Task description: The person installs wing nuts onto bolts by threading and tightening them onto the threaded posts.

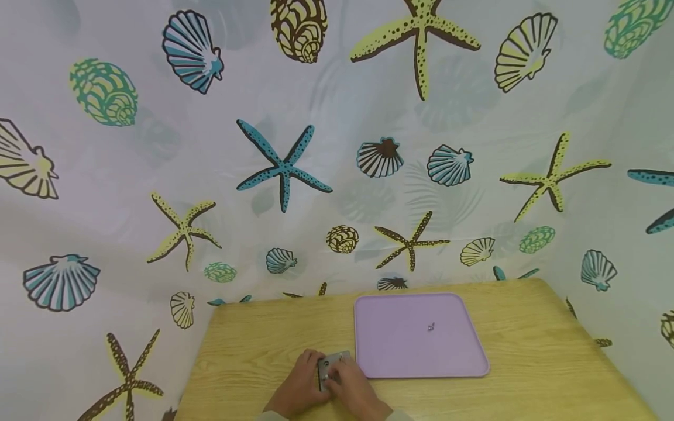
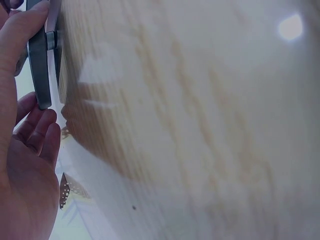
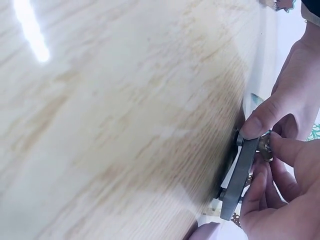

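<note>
A flat grey metal plate [image 1: 334,358] with round holes is tilted up on edge over the table, just left of the tray. My left hand [image 1: 302,383] grips it, the thumb on its near edge and the fingers round the far side. In the right wrist view, short posts stick out of the plate [image 3: 239,175] towards the table. My right hand [image 1: 354,387] pinches a small shiny nut-like fastener [image 3: 265,146] against the plate's other face. The fingertips partly hide that fastener, so its exact kind is unclear.
A lilac tray [image 1: 400,351] lies right of the hands, with a few tiny metal pieces [image 1: 430,327] on it. Under everything is a wood-grain table [image 1: 253,333]. A white curtain [image 1: 326,105] printed with shells and starfish hangs behind and at both sides.
</note>
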### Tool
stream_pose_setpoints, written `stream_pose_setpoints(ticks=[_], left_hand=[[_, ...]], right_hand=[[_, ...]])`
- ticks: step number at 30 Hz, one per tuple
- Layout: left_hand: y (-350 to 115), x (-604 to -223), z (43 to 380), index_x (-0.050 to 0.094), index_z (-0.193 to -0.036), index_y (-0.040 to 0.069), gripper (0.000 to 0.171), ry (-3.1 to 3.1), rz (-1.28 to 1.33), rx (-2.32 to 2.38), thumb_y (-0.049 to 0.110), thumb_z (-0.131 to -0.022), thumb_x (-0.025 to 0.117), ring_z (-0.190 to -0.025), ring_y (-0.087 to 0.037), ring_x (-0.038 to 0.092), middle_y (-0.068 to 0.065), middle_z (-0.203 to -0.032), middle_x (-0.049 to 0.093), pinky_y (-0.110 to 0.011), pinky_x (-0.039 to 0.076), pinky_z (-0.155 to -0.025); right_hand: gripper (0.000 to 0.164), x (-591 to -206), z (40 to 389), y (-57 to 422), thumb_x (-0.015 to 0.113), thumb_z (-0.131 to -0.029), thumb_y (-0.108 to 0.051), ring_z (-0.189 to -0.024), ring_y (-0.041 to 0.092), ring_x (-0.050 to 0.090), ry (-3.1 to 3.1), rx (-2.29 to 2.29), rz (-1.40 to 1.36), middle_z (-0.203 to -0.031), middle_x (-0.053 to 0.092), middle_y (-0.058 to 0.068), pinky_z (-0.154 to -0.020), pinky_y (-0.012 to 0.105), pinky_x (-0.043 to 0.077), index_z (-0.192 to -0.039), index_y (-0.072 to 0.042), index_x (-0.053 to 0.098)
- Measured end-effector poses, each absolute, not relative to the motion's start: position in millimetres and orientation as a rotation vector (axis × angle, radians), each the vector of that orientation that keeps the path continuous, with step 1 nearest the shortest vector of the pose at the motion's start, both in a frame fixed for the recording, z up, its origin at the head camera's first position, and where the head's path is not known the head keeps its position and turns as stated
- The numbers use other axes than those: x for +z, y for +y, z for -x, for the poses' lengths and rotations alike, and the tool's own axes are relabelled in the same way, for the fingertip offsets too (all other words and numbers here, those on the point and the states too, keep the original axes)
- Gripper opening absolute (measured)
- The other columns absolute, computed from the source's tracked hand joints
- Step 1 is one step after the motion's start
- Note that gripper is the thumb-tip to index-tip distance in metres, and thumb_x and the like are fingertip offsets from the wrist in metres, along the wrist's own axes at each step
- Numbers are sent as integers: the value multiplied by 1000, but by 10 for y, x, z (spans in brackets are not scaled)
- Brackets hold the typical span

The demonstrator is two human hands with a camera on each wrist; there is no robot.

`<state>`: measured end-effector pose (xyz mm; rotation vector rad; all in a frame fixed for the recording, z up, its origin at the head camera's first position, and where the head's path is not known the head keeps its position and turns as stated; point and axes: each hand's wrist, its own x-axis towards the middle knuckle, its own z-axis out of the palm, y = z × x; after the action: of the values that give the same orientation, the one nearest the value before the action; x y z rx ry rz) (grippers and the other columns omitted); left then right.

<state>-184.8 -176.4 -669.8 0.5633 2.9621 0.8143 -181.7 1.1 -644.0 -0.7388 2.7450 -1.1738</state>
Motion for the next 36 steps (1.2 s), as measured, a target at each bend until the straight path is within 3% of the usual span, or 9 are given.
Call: stream_pose_setpoints(ticks=[5,12,21,29,36], left_hand=[[-1760,-6689,1847,45,-127,10,72,2962,-555,818,52,-73,69,-100,-13,43,-3,-119,42,-34,46,-85],[-1774,-6702,1855,45,-128,10,73,2967,-557,815,41,-69,73,-107,-14,43,-2,-120,42,-37,44,-91],[-1783,-6715,1875,44,-128,10,71,2928,-536,834,37,-69,72,-102,-12,42,-2,-121,41,-35,45,-87],[-1760,-6675,1852,44,-128,11,71,2949,-547,827,47,-72,70,-102,-12,43,-2,-121,41,-35,46,-86],[-1765,-6704,1850,45,-127,11,72,2958,-555,829,49,-72,70,-99,-11,42,-1,-119,41,-32,46,-83]], right_hand=[[16,-6420,1794,6,68,-83,-13,-69,1,50,2676,-1233,744,-78,56,-9,-59,21,44,-97,-6,64],[31,-6412,1776,-13,69,-82,-12,-69,0,48,2642,-1214,741,-79,55,-9,-59,20,43,-110,-1,61],[26,-6402,1784,-36,71,-81,-27,-99,16,52,2767,-1118,727,-99,54,-2,-81,31,47,-99,-10,65],[16,-6396,1787,-12,70,-82,-23,-88,10,51,2799,-1110,723,-90,54,-7,-74,28,46,-91,-13,63],[15,-6382,1761,22,69,-82,-11,-78,5,52,2760,-1164,774,-86,57,-5,-66,24,47,-95,-7,63]])
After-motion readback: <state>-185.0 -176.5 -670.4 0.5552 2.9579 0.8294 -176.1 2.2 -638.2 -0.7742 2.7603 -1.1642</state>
